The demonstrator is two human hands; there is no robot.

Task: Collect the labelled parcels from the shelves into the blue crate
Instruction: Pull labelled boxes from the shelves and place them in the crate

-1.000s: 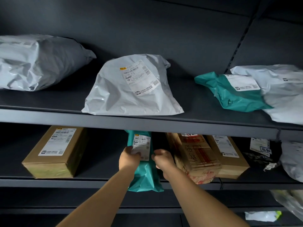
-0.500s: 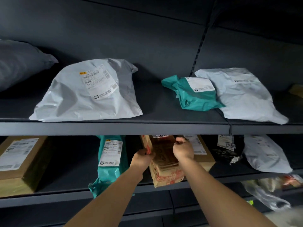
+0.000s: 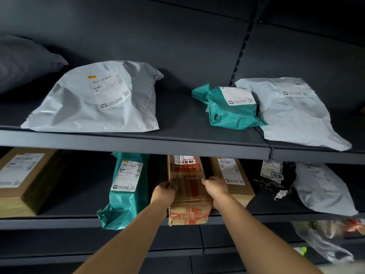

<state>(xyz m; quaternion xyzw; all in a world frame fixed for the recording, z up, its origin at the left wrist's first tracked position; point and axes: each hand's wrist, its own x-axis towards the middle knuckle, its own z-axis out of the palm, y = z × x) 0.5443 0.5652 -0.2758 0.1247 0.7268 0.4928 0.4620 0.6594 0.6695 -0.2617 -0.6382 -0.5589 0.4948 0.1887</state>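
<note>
At the front edge of the lower shelf (image 3: 59, 220), mid-span: both hands on the taped cardboard parcel (image 3: 188, 192). Left hand (image 3: 163, 192) grips its left side, fingers curled round the edge; right hand (image 3: 215, 187) grips its right side the same way. Parcel's near end overhangs the shelf edge. Teal bag parcel (image 3: 126, 186) just beside it to the left, also overhanging; brown box (image 3: 233, 178) touching it on the right. Upper shelf (image 3: 138, 144) carries a grey mailer (image 3: 94, 101), a small teal mailer (image 3: 229, 107) and a second grey mailer (image 3: 296, 113).
</note>
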